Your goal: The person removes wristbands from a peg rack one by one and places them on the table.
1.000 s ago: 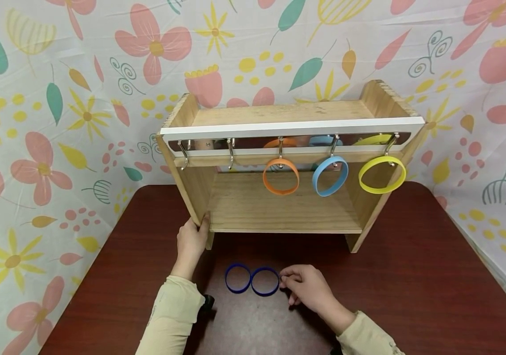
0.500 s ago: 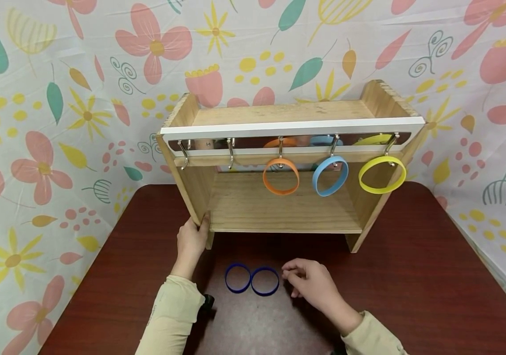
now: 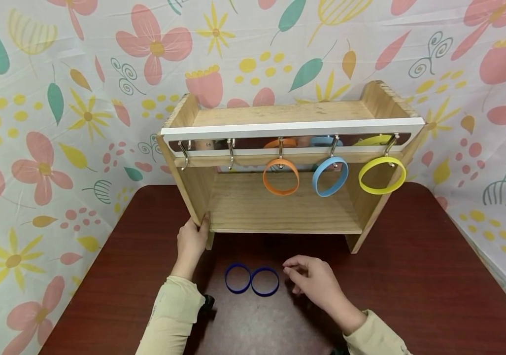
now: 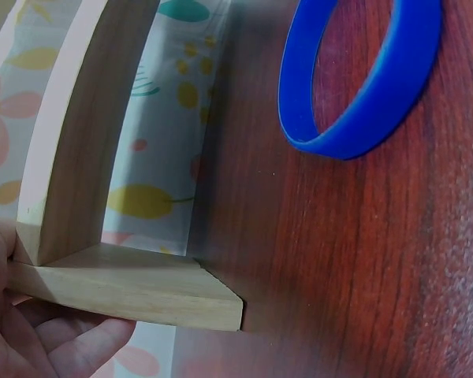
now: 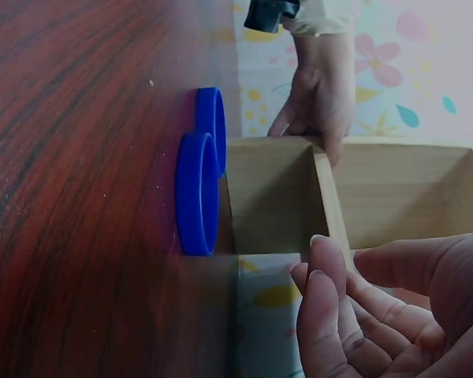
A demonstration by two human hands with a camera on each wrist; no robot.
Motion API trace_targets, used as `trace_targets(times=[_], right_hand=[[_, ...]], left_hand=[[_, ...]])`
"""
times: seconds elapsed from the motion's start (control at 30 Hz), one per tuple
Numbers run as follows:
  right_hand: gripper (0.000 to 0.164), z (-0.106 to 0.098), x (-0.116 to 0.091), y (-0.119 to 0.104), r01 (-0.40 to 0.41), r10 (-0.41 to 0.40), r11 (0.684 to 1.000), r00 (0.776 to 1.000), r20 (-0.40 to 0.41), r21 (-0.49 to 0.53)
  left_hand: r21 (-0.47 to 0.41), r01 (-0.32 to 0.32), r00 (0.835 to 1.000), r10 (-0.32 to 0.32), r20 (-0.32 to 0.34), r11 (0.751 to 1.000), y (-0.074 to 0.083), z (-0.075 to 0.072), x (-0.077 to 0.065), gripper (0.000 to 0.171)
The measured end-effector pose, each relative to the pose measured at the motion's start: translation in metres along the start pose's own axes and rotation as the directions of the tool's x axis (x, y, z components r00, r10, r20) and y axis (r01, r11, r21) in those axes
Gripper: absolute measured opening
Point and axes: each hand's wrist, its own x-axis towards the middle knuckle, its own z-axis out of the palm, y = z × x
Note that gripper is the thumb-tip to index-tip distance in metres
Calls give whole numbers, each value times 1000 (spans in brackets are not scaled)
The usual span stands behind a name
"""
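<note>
- The right hand (image 3: 317,281) is hovering, loose and empty.
- The nearer blue ring (image 3: 265,295) is lying flat on the worktop (image 3: 412,276), just to its left.
- The left hand (image 3: 191,242), farther off, is gripping the wooden rack (image 3: 284,212).

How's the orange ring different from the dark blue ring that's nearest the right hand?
The orange ring is bright orange, but the dark blue ring is deep blue. The orange ring hangs from the middle hook, while the dark blue ring lies on the table. The orange ring hangs apart from other rings; the dark blue ring sits right beside its matching neighbour. Both are thin, round bands.
</note>
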Motion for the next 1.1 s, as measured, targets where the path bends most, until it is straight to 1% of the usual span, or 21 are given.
trace_targets(times=[0.33, 0.5, 0.73, 1.1], right_hand=[[10, -4, 0, 0, 31, -31, 999, 999, -13, -16], [9, -6, 0, -1, 46, -46, 999, 999, -19, -6], [10, -10, 0, -4, 55, -56, 998, 998, -23, -10], [10, -17, 0, -12, 105, -105, 994, 993, -61, 3]], left_hand=[[-2, 4, 1000, -4, 3, 1000, 1, 0, 0, 40], [3, -3, 1000, 3, -2, 1000, 1, -1, 0, 39], [-1, 6, 1000, -6, 3, 1000, 1, -1, 0, 39], [3, 17, 1000, -17, 1, 1000, 1, 0, -1, 40]])
